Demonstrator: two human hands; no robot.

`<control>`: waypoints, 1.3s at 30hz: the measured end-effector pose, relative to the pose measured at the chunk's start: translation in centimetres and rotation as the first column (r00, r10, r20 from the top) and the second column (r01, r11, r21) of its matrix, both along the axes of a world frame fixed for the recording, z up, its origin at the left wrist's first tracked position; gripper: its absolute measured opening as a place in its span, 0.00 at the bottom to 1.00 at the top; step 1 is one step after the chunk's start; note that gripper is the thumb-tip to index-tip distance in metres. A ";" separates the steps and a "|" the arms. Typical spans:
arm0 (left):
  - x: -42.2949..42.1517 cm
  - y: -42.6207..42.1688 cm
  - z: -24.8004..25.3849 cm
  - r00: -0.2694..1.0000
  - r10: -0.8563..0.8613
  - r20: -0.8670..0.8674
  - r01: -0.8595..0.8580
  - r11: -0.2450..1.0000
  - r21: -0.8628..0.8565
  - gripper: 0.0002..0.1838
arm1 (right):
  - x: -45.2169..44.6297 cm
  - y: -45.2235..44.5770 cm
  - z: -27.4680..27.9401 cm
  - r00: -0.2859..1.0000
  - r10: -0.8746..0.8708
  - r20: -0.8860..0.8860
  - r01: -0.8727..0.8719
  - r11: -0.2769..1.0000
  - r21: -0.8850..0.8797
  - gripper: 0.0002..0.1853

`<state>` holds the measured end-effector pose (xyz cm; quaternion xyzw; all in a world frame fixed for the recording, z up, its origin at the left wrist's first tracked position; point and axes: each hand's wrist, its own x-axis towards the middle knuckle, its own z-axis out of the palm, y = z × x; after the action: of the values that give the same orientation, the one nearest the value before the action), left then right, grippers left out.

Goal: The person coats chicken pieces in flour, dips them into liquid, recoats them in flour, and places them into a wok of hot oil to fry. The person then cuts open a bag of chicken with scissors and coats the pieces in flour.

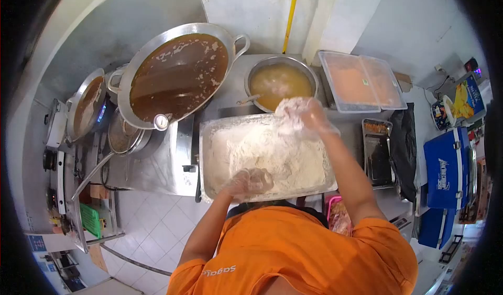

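Observation:
A rectangular metal tray [205, 161] holds a heap of pale flour [262, 148]. My left hand [248, 183], in a thin clear glove, is low over the flour near the tray's front edge, fingers apart and nothing held. At the tray's back edge my right hand [310, 115], also gloved, is closed on a flour-coated piece [290, 112]. Just behind that hand stands a round metal bowl [280, 80] of yellowish liquid, with pale pieces in it and a utensil handle at its left rim.
A large wok [178, 78] of brown oil with a dial thermometer [161, 121] stands back left, beside a smaller pan [88, 105] and a strainer [123, 134]. Lidded plastic containers [361, 81], a dark metal tray [378, 153] and blue coolers [445, 169] are at the right.

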<state>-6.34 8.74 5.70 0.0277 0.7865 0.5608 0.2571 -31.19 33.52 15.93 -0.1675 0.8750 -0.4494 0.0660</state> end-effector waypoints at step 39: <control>-9.0 0.0 -1.4 0.775 0.292 -0.561 -0.521 0.797 -0.306 0.09 | 6.4 -6.6 -12.9 0.752 0.635 0.176 -0.547 0.453 0.704 0.20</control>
<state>-15.39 8.72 4.29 -0.0675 0.9177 0.3831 -0.0811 -24.80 26.90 3.04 -0.4459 0.8654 -0.0076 0.2285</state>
